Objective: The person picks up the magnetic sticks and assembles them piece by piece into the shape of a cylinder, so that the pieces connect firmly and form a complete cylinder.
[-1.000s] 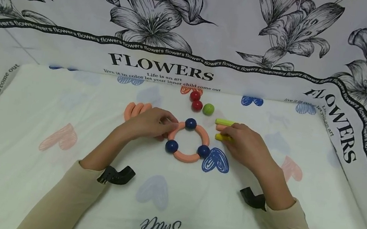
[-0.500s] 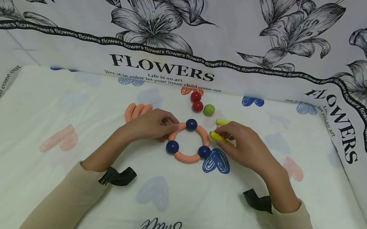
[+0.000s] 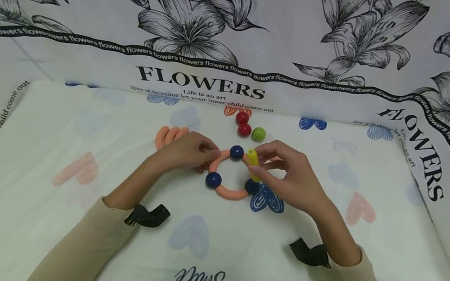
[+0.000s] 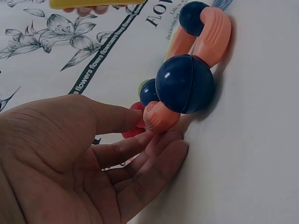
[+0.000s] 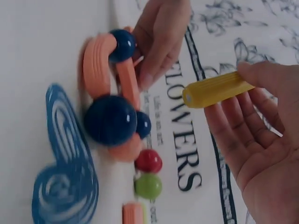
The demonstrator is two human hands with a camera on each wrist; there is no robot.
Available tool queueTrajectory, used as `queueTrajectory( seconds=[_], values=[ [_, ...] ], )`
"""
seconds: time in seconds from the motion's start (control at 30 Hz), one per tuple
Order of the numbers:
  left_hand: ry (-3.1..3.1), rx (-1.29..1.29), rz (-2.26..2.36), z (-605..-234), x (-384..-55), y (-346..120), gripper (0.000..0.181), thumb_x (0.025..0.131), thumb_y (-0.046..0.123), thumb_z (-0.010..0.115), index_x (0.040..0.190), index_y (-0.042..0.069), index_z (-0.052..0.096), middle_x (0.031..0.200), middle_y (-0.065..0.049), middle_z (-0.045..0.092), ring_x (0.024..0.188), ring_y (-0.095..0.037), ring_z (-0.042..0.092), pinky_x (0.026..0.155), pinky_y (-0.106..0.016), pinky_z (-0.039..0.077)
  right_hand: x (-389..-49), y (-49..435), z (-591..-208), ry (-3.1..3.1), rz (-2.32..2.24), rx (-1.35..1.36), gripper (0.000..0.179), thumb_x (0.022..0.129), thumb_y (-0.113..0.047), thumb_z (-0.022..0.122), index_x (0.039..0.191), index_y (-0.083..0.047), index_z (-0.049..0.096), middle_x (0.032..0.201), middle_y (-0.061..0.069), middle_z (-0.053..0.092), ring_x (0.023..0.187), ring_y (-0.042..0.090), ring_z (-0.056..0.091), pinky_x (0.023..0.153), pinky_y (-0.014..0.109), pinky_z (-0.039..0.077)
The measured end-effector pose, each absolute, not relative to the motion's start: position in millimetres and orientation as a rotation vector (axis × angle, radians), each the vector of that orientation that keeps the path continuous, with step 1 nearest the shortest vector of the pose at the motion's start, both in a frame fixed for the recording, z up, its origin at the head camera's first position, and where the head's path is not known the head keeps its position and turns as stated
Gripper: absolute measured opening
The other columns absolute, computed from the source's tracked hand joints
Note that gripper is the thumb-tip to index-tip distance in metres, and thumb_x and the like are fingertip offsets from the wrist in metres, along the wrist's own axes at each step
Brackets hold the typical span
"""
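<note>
A ring of curved orange rods [image 3: 231, 194] joined by dark blue balls [image 3: 213, 180] lies on the white cloth in front of me. My left hand [image 3: 187, 151] pinches the ring's upper left rod between thumb and fingers; the left wrist view shows that rod [image 4: 161, 116] end-on. Over the ring's right side, my right hand [image 3: 294, 175] holds a yellow rod [image 3: 253, 159] by thumb and fingertips. One end of it points at the right wrist camera, with a small grey disc [image 5: 188, 98] in the tip. The yellow rod covers part of the ring in the head view.
Beyond the ring sit two red balls [image 3: 244, 130] and a green ball [image 3: 258, 134]. Several curved orange rods [image 3: 166, 135] lie behind my left hand. Another orange rod [image 5: 133, 213] shows by the green ball in the right wrist view, mostly hidden from the head view.
My right hand has picked the yellow rod up from beside the other rods, brought it left to the ring and turned it steeper. The left hand stays on the ring.
</note>
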State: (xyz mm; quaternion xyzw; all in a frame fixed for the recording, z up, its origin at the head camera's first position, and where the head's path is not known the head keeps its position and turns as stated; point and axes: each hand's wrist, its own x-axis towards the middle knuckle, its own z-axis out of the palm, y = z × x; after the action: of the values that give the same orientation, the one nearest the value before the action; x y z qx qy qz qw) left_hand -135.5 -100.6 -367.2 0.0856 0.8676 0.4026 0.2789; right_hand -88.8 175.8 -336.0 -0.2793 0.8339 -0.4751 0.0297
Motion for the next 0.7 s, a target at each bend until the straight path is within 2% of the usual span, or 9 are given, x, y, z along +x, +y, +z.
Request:
queueTrajectory(
  seconds=[0.2,0.37,0.53,0.7],
  values=[
    [2.362,0.29,1.103,-370,-134,-101,0.029,0.104,0.032,0.062,0.121,0.013,0.076,0.084,-0.002,0.075,0.076,-0.015,0.068,0.074,-0.027,0.053,-87,144,-333,2.429,-1.575,-0.929,0.033,0.092,-0.004,0.08,0.123,-0.006,0.069,0.111,0.006,0.071,0.097,0.014,0.07,0.089,0.03,0.064],
    [2.366,0.301,1.128,-373,-131,-106,0.029,0.098,0.022,0.059,0.121,0.014,0.075,0.078,-0.003,0.073,0.075,-0.017,0.064,0.074,-0.028,0.049,-84,122,-342,2.322,-1.686,-0.894,0.031,0.091,-0.001,0.08,0.12,-0.003,0.068,0.115,0.01,0.072,0.102,0.015,0.072,0.089,0.031,0.064],
    [2.372,0.293,1.127,-371,-132,-107,0.028,0.101,0.03,0.061,0.121,0.015,0.075,0.081,-0.002,0.074,0.076,-0.016,0.066,0.076,-0.029,0.051,-84,118,-351,2.31,-1.731,-0.906,0.03,0.09,0.001,0.08,0.117,-0.003,0.067,0.113,0.011,0.072,0.104,0.018,0.073,0.089,0.031,0.064],
    [2.366,0.308,1.123,-373,-134,-103,0.034,0.103,0.039,0.063,0.123,0.014,0.074,0.085,-0.002,0.074,0.077,-0.016,0.067,0.077,-0.029,0.052,-84,120,-361,2.324,-1.71,-0.875,0.028,0.092,0.0,0.078,0.117,-0.004,0.066,0.115,0.009,0.071,0.108,0.017,0.072,0.091,0.03,0.063]
  ],
)
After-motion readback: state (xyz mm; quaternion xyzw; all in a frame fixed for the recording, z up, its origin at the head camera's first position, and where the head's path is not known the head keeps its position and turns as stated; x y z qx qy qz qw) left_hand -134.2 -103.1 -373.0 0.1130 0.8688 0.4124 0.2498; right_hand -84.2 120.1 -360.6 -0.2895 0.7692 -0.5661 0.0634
